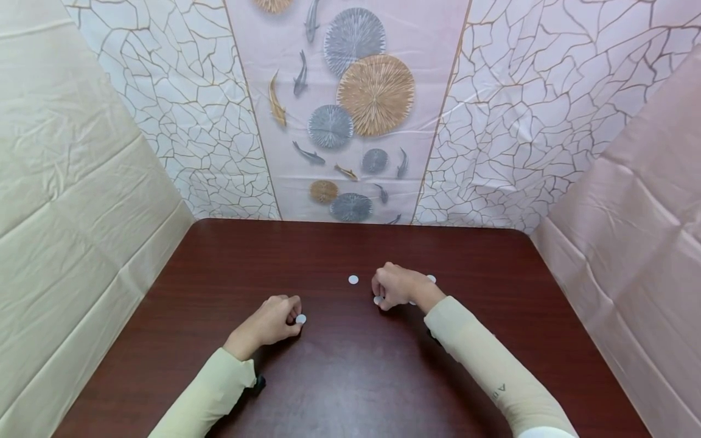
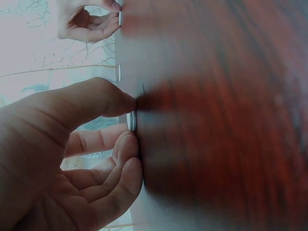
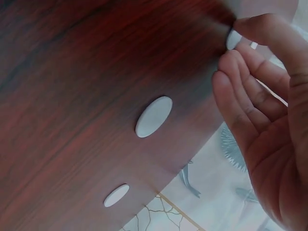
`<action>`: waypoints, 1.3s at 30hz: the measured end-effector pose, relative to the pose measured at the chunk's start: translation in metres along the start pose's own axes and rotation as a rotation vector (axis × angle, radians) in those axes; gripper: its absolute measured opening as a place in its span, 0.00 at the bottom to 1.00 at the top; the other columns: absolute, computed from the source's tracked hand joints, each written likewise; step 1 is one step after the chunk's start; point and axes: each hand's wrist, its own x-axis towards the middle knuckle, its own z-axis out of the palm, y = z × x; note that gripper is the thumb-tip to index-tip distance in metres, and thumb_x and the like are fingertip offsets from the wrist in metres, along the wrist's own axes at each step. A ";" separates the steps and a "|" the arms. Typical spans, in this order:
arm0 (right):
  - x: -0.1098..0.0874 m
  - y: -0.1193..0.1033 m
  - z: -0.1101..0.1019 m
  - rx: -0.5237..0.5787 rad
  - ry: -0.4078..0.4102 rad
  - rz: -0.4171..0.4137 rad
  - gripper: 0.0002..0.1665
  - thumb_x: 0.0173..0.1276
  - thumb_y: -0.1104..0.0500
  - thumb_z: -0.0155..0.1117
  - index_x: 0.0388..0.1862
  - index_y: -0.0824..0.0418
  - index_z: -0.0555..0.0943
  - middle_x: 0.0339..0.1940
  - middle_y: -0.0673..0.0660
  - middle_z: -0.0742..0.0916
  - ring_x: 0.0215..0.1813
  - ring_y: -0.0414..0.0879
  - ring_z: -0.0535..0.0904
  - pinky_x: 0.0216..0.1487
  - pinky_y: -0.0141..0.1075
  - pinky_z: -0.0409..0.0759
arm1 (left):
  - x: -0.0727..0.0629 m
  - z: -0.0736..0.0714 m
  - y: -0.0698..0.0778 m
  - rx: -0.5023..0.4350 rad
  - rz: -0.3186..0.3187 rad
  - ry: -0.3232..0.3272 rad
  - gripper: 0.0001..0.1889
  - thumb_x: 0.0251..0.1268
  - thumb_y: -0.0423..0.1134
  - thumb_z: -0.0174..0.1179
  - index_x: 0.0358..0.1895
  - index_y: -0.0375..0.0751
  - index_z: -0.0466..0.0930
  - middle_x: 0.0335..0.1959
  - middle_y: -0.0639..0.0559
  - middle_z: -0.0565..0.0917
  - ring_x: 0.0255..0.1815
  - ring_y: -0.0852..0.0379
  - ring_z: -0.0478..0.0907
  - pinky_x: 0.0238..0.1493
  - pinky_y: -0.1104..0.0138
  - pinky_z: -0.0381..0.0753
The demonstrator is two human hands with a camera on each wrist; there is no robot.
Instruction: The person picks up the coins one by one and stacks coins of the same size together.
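My left hand (image 1: 269,320) is low over the dark table, thumb and fingers pinching a small white disc (image 1: 301,319) at its edges. Seen side-on in the left wrist view, that white disc (image 2: 131,121) shows a line along its edge; whether it is two stacked discs I cannot tell. Farther right, my right hand (image 1: 398,286) pinches another white disc (image 1: 378,300), its fingertips at the tabletop. Between the hands, toward the back, lies a loose white disc (image 1: 353,280). Two more, a nearer disc (image 3: 154,117) and a farther disc (image 3: 116,195), lie flat beside the right hand.
The reddish-brown table (image 1: 339,377) has a glossy wood grain. A patterned cloth (image 1: 350,158) with fish and round motifs hangs behind its far edge. Beige cloths (image 1: 82,201) hang along both sides. The right forearm and wrist partly cover the discs beneath them in the head view.
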 end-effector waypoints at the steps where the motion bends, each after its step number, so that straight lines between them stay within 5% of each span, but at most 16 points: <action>1: 0.001 0.000 0.000 -0.005 -0.003 0.002 0.08 0.57 0.60 0.80 0.31 0.56 0.87 0.26 0.46 0.87 0.29 0.35 0.80 0.34 0.31 0.81 | 0.000 0.000 0.000 -0.002 -0.003 -0.003 0.09 0.60 0.32 0.71 0.35 0.42 0.78 0.31 0.53 0.83 0.33 0.61 0.79 0.36 0.71 0.78; 20: 0.006 -0.007 0.007 -0.255 0.024 -0.032 0.19 0.53 0.54 0.77 0.15 0.50 0.74 0.13 0.44 0.75 0.18 0.37 0.66 0.24 0.31 0.65 | 0.000 -0.001 0.000 -0.013 -0.003 -0.008 0.08 0.61 0.31 0.70 0.36 0.41 0.78 0.32 0.51 0.83 0.34 0.59 0.81 0.37 0.70 0.80; 39: -0.005 -0.007 0.011 -0.246 0.010 -0.034 0.19 0.53 0.52 0.77 0.15 0.48 0.73 0.13 0.43 0.75 0.18 0.36 0.66 0.23 0.30 0.65 | -0.002 0.000 0.004 -0.004 0.010 -0.057 0.13 0.65 0.30 0.67 0.50 0.43 0.79 0.37 0.49 0.85 0.40 0.56 0.78 0.40 0.62 0.80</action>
